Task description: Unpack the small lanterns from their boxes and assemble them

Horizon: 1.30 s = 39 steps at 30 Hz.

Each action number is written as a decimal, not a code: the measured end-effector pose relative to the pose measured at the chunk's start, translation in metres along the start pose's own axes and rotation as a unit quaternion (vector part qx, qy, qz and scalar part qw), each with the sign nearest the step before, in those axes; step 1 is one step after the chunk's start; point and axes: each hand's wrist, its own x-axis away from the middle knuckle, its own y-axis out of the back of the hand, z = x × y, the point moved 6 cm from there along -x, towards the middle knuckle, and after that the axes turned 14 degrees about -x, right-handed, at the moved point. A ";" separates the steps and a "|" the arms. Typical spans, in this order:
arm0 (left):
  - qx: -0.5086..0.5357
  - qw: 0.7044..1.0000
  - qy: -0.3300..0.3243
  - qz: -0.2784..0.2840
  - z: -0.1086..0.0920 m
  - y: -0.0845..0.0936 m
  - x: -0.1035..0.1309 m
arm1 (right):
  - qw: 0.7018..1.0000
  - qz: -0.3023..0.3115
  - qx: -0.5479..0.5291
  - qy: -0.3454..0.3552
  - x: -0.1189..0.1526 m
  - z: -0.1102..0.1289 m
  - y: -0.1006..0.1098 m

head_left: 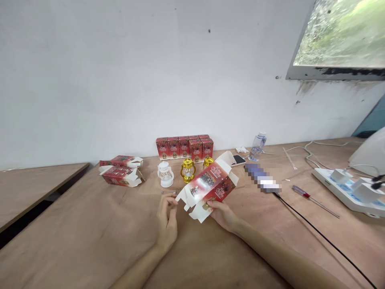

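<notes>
My right hand [224, 216] grips the lower side of a red and white printed cardboard box [210, 182], tilted above the table with its end flaps standing out. My left hand [167, 224] is beside the box's lower left end, fingers loosely bent and fingertips close to a white flap; whether they touch it I cannot tell. Behind the box stand a white miniature lantern [165, 175] and a gold miniature lantern [188, 171]. A second gold lantern [207, 162] is partly hidden by the box.
Several closed red boxes [184, 148] line the wall. Two opened boxes [122, 176] lie at left. Rightward are a phone [239, 159], a clear bottle [258, 147], a blurred-out object with a black cable [319, 228], a screwdriver [314, 200] and a power strip [350, 190].
</notes>
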 end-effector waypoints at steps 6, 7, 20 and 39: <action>0.157 0.979 0.090 0.098 0.007 -0.016 0.000 | 0.990 -0.074 0.111 0.050 0.000 -0.007 0.020; 0.163 0.973 0.094 0.131 0.004 -0.020 0.001 | 0.989 -0.074 0.119 0.050 0.000 -0.007 0.021; 0.268 0.892 0.214 0.293 0.014 -0.044 0.007 | 0.993 -0.049 0.104 0.027 0.009 -0.004 0.013; 0.192 0.827 0.334 0.409 0.045 0.054 0.032 | 0.989 0.052 0.140 -0.011 0.003 -0.003 -0.003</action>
